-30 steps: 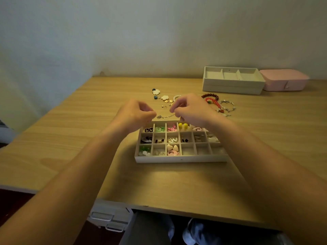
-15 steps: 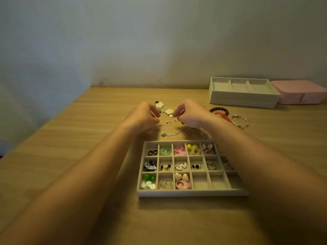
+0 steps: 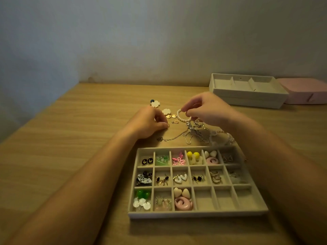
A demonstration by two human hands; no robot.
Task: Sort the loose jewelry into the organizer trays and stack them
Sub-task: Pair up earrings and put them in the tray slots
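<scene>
A grey organizer tray point(image 3: 198, 213) with many small compartments lies near me on the wooden table; most compartments hold earrings, three at its front right are bare. Beyond it lies loose jewelry: white flower pieces point(image 3: 155, 103), small gold charms point(image 3: 171, 116) and tangled silver chains point(image 3: 192, 134). My right hand point(image 3: 207, 110) pinches a white pearl bracelet point(image 3: 183, 117) just above the pile. My left hand point(image 3: 148, 122) rests on the table with curled fingers pinching a small gold ring point(image 3: 167, 125).
Two stacked grey trays point(image 3: 247, 93) with wide compartments stand at the back right, and a pink jewelry box point(image 3: 306, 92) sits beside them. The wall runs along the table's far edge.
My right hand has picked the pearl bracelet out of the pile. My left hand dropped to the table at the small gold ring. The view moved closer to the tray.
</scene>
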